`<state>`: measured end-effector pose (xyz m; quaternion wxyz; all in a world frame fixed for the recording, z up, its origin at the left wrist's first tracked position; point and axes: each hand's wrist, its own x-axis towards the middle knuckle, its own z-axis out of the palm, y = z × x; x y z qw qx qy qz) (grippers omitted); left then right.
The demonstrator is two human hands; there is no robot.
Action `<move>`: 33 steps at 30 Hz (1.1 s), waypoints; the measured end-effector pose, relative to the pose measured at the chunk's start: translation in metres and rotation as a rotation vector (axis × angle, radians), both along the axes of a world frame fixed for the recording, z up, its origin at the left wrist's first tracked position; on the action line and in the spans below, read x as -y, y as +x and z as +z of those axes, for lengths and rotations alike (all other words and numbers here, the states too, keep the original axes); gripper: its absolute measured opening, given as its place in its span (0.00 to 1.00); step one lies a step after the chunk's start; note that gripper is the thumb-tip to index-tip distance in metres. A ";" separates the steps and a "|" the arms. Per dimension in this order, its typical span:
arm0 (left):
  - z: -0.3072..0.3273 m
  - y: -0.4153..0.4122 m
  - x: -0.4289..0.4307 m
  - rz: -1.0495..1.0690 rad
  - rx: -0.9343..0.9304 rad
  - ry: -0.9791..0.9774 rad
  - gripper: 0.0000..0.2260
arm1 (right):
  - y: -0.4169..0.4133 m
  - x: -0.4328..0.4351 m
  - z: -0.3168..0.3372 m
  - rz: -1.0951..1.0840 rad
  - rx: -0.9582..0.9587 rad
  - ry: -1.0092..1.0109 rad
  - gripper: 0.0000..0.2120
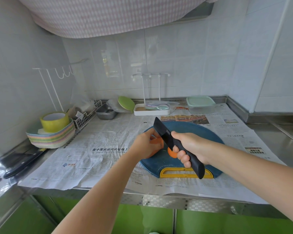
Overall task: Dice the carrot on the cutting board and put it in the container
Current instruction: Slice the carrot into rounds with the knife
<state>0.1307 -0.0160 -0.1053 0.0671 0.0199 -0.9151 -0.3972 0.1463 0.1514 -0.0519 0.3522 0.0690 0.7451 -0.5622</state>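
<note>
Dicing evenly mattered: left hand (146, 146) pinched the carrot (172, 154) mid-frame; right hand (190, 146) had its grip clamped on the knife (162, 130).

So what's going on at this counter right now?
A person is working on a carrot on a blue board. The left hand holds the carrot down, while the right hand grips a black knife, its blade angled over the carrot. No diced pieces show on the board yet. The container sits at the back of the counter with its lid on, apart from the board.
</note>
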 end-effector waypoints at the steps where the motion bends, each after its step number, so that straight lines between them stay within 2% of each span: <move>1: 0.001 0.000 0.000 0.001 0.011 -0.002 0.04 | 0.000 0.000 0.000 0.002 0.008 -0.005 0.27; 16: 0.006 0.002 0.000 0.001 0.057 -0.029 0.07 | 0.003 0.002 0.003 0.005 0.022 -0.006 0.26; 33: 0.004 0.000 0.000 -0.003 0.022 -0.112 0.08 | 0.002 0.011 0.008 0.006 0.070 0.032 0.26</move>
